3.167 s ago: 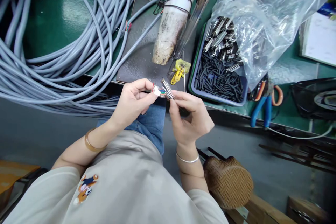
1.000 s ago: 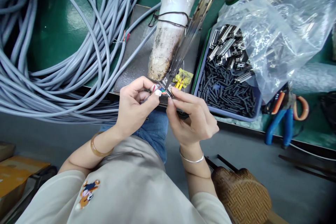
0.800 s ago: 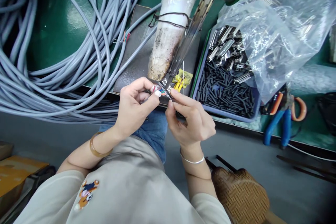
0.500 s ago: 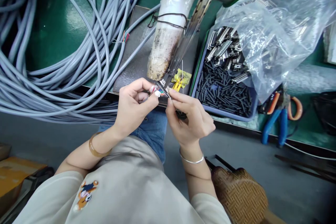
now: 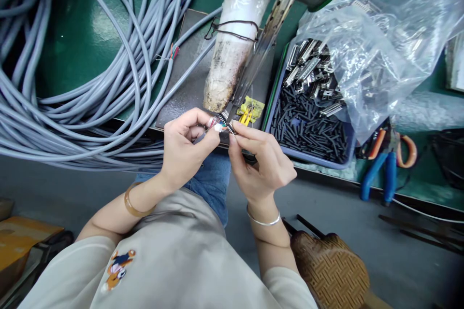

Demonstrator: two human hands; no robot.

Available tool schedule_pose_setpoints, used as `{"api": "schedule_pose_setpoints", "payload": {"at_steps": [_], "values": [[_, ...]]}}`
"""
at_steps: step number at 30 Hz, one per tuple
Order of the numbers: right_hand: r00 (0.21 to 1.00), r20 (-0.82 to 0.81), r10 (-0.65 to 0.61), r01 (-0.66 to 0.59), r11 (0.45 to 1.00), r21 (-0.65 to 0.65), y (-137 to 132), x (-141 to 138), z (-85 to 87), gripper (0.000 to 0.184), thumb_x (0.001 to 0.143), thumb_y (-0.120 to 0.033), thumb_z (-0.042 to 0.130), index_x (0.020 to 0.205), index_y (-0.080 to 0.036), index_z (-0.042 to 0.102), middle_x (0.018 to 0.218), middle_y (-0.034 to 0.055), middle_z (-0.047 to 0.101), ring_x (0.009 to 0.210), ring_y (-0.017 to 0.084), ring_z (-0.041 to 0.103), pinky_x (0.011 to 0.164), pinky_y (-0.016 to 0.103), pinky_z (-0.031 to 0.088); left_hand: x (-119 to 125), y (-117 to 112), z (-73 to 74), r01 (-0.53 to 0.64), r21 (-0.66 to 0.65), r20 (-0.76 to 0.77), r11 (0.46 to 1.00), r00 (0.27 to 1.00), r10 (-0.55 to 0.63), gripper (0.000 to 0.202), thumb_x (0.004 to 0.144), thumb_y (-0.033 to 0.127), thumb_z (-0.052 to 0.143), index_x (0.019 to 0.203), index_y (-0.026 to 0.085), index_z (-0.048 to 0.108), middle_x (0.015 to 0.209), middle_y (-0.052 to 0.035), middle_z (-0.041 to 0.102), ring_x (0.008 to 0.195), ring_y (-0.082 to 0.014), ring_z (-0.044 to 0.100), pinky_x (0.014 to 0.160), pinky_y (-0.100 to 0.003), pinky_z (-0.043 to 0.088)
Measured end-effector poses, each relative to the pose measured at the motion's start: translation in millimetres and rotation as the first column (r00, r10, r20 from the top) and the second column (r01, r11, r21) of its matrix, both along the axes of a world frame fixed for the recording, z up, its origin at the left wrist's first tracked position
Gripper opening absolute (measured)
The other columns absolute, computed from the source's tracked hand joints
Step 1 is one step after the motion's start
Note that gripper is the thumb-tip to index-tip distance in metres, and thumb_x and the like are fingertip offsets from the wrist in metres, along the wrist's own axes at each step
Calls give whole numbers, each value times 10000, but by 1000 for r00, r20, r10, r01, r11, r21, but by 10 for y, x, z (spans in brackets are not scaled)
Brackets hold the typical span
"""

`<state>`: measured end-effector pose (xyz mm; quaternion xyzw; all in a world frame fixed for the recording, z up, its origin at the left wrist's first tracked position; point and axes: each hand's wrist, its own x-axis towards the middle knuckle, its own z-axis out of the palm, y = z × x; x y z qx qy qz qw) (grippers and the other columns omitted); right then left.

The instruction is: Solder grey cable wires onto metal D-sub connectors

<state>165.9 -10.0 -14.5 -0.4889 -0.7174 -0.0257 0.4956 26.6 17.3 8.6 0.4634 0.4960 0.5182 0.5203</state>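
Observation:
My left hand [image 5: 186,147] is closed in a pinch on thin coloured wires [image 5: 223,126], with something white on the thumb tip. Between thumb and fingers, my right hand [image 5: 263,161] grips one end of a small metal multi-pin connector [image 5: 222,117]. The wires reach the connector's pin side. Over the pins hangs the tip of a soldering iron [image 5: 255,60], slanting down from above; whether it touches them I cannot tell. Part of the connector is hidden by my fingers. A yellow sponge-like piece [image 5: 254,107] lies just beyond my right fingertips.
Bundled grey cables [image 5: 134,72] fill the left of the bench. A plastic-wrapped white cylinder [image 5: 232,53] stands beside the iron. At right, a blue tray [image 5: 308,158] holds black sleeves and metal connectors under a plastic bag [image 5: 391,58]. Pliers [image 5: 380,169] lie near the edge; a woven stool [image 5: 333,268] is below.
Both hands stay almost in place. The connector has shifted slightly under the iron, so the tip now lies lower across the pins. The rest looks the same.

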Motion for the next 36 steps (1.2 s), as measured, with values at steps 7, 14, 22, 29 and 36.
{"api": "schedule_pose_setpoints", "payload": {"at_steps": [7,14,22,29,36], "values": [[1000,-2,-1,1,1000,4,23,1,23,173,865,-85,739,944,-222,667,1055,47,823,890,159,799,794,257,662,11,-1,18,-30,7,-19,1000,999,30,196,746,201,775,662,177,600,516,83,439,401,-15,302,386,-179,209],[993,108,-38,33,998,51,-15,-8,29,157,859,-101,758,929,-203,662,1044,68,823,867,156,800,770,238,655,-19,-5,22,10,-8,-3,1000,1000,-10,184,743,178,772,667,176,604,512,88,445,389,-16,327,379,-177,223],[995,87,-57,53,998,42,-55,14,-16,154,881,-120,742,926,-227,641,1043,31,826,852,148,802,740,239,650,-41,-16,19,68,-61,59,996,996,-64,186,714,151,776,678,170,595,539,80,495,372,-14,367,358,-165,246],[988,-155,6,-23,994,-107,-46,17,20,150,882,-93,717,901,-226,650,965,11,817,869,167,800,758,289,661,-111,-46,-9,110,-116,80,987,992,-101,169,752,222,794,694,158,649,471,66,515,348,-25,406,352,-146,319],[999,36,-32,32,999,19,-57,-29,-26,176,880,-69,720,937,-220,650,1039,44,825,880,155,805,782,251,658,-107,-35,-42,65,-127,95,990,994,-53,175,712,185,813,679,154,644,450,72,513,332,-22,401,342,-139,308]]}}
